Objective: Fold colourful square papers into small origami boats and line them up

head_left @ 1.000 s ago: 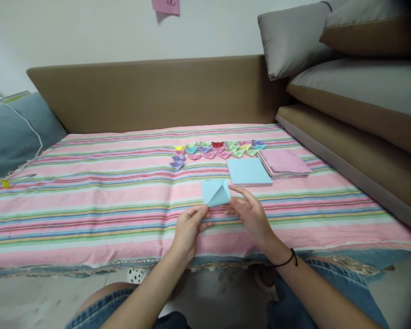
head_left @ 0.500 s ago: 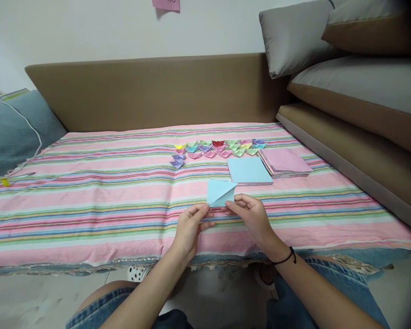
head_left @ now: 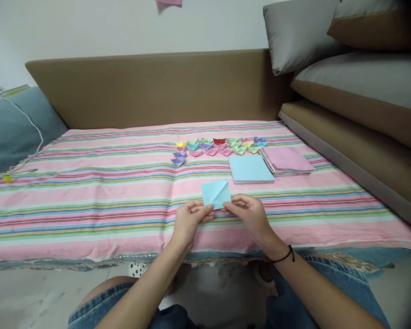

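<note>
A small folded sheet of light blue origami paper [head_left: 215, 192], with a diagonal fold line across its face, is held just above the striped cloth. My left hand [head_left: 189, 221] pinches its lower left corner between thumb and fingers. At its lower right corner, my right hand [head_left: 250, 215] grips it the same way, wearing a dark cord on the wrist. Just behind lies a square stack of light blue paper [head_left: 251, 170]. A looser stack with a pink sheet on top [head_left: 290, 160] touches or nearly touches its right side.
Several small folded paper boats [head_left: 211, 151] in many colours sit in rows farther back on the striped cloth [head_left: 99, 201]. A brown backrest [head_left: 157, 91] rises behind. Grey and brown cushions [head_left: 356, 87] are piled at right. A white cable [head_left: 34, 123] runs along the left.
The folded blue paper has shifted slightly left and turned a little. My left hand's fingers have closed further in at its lower left corner. My right hand has hardly moved.
</note>
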Demonstrator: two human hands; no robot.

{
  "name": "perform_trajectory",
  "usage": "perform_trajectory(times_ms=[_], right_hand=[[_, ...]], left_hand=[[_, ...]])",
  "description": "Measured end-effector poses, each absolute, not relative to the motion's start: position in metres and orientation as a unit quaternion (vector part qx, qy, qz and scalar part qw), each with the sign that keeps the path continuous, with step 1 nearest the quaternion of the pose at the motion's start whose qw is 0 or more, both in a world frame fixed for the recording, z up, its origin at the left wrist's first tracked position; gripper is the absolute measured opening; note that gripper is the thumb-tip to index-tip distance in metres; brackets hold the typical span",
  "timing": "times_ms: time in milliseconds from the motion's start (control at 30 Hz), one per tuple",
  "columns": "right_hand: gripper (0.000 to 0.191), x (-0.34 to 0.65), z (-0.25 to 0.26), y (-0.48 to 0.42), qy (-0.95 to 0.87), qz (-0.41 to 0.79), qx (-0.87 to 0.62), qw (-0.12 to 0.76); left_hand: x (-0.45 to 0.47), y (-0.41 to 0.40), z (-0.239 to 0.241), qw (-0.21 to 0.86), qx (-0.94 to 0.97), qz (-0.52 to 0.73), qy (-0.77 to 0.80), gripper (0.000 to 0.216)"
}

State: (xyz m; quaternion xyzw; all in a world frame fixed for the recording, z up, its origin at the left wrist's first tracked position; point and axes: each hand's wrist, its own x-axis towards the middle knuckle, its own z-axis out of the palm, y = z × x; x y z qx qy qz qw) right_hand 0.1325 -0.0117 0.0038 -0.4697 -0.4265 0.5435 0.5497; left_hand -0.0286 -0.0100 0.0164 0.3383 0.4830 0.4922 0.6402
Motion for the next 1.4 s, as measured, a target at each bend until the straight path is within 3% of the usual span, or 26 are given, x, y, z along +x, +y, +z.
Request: perform_trajectory(times_ms=[333,567,933,1167,1300,1400], right_hand=[[0.052,0.128,0.001,-0.013,-0.433,0.571,-0.44,0.541],[0.057,0.127,0.002,-0.012,-0.454,0.559,-0.432,0.543],[0.05,0.141,0.018,-0.009,-0.493,0.616,-0.389,0.476],[0.031,0.142,0.012,-0.012,-0.536,0.547,-0.434,0.474],[0.03,0.142,0.012,-0.014,-0.561,0.523,-0.442,0.465],[0.03,0.143,0.012,-0.015,-0.558,0.52,-0.446,0.468]], left_hand=[[-0.023,-0.012,0.014,0.627,0.351,0.499,0.484,0.029],[-0.023,-0.01,0.014,0.627,0.372,0.48,0.489,0.036],[-0.028,-0.002,0.016,0.64,0.364,0.484,0.473,0.037],[-0.025,-0.006,0.011,0.604,0.442,0.482,0.456,0.032],[-0.024,-0.008,0.011,0.526,0.526,0.455,0.49,0.03],[-0.024,-0.008,0.011,0.524,0.533,0.44,0.498,0.026]])
